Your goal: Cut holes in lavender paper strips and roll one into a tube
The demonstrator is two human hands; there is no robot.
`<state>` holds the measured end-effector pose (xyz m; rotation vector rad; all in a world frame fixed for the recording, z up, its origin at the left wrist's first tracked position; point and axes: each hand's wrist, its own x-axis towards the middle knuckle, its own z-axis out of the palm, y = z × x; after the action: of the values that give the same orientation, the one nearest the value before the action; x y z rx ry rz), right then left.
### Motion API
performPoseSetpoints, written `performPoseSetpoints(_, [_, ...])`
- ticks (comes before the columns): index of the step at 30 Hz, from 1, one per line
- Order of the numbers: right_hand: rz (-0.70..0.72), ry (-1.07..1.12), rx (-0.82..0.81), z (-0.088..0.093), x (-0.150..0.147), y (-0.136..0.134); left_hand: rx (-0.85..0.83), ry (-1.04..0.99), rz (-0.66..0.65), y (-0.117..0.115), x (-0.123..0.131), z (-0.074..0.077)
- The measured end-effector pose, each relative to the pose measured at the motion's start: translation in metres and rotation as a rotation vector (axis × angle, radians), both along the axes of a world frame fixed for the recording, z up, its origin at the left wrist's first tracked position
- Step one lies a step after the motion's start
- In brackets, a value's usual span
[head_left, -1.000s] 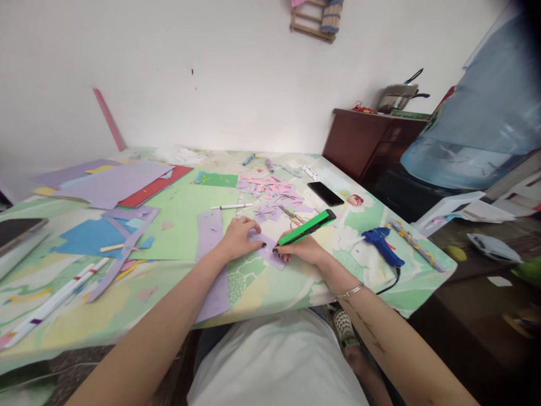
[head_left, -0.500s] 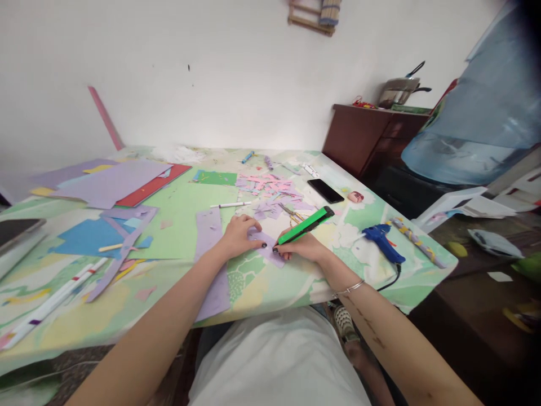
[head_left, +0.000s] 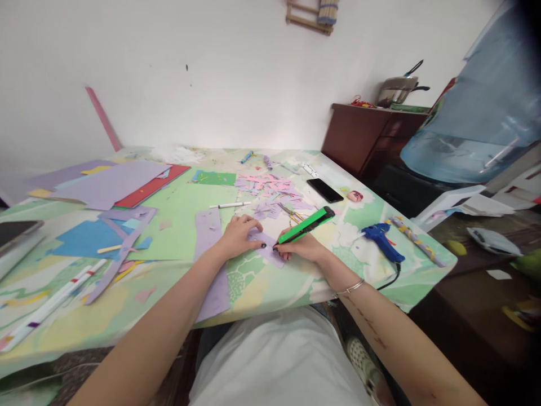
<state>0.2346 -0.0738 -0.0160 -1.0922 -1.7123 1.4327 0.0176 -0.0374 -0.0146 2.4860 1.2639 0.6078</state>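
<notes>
On the near side of the table, my left hand (head_left: pixel 240 237) rests on a small purple paper piece (head_left: pixel 274 258). Its thumb stretches to the right across the paper, apart from the curved fingers. My right hand (head_left: pixel 302 246) is closed around a green utility knife (head_left: pixel 306 224) with black trim, held slanted like a pen. The knife's lower end is at the paper, close to the left thumb; its tip is too small to make out. Just behind the right hand lie scissors (head_left: pixel 293 214), partly hidden. A longer purple strip (head_left: pixel 209 231) runs under my left forearm.
Behind my hands lies a heap of pink and purple scraps (head_left: pixel 270 189), with a black phone (head_left: pixel 324 190) beside it. A blue glue gun (head_left: pixel 384 241) with a cord sits at the right. Coloured sheets (head_left: pixel 114 183) and a white marker (head_left: pixel 230 204) are on the left half.
Both hands and the green utility knife stay almost in place. The view has shifted very slightly, and the shoe below the table shows lower and further right.
</notes>
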Motion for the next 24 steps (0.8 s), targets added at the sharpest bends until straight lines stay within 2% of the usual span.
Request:
performPoseSetpoints(18, [-0.012, 0.034, 0.005, -0.002, -0.0027, -0.0023, 0.0, 0.05, 0.006, -0.0006, 0.0008, 0.0034])
performPoseSetpoints(24, [-0.064, 0.008, -0.002, -0.0003, -0.0049, -0.0056, 0.035, 0.093, -0.055, -0.0001, 0.0007, 0.0068])
